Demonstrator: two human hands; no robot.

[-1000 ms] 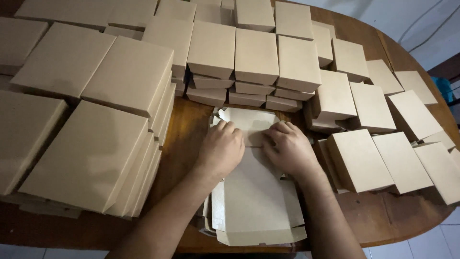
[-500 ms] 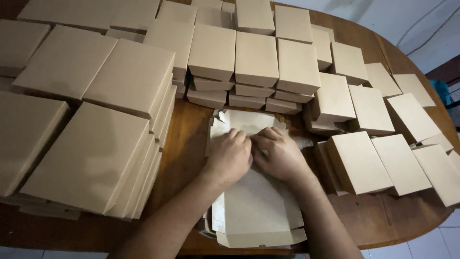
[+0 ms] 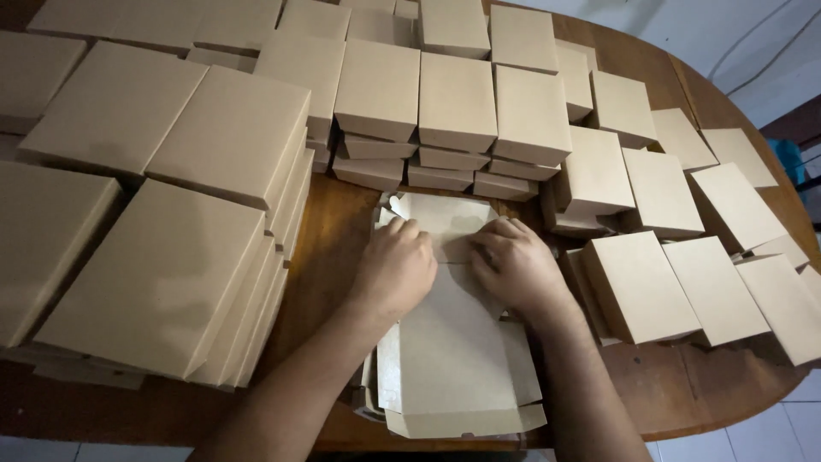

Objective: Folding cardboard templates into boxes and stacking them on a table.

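Observation:
A flat, unfolded brown cardboard box blank (image 3: 453, 359) lies on a small pile of the same blanks at the table's near edge. My left hand (image 3: 395, 269) and my right hand (image 3: 513, 265) press down side by side on its far half, fingers curled over a fold line near the top flap (image 3: 440, 214). The knuckles of both hands almost touch. The fingertips are hidden under the hands, so I cannot see how much card they pinch.
Stacks of finished brown boxes ring the hands: large flat ones (image 3: 162, 274) on the left, smaller ones (image 3: 453, 103) in rows at the back and several (image 3: 641, 287) on the right. Brown wooden oval table (image 3: 676, 393); white tiled floor beyond its right edge.
Both hands have drawn together toward the middle of the blank and slid slightly nearer to me. The top flap now shows more beyond the fingers.

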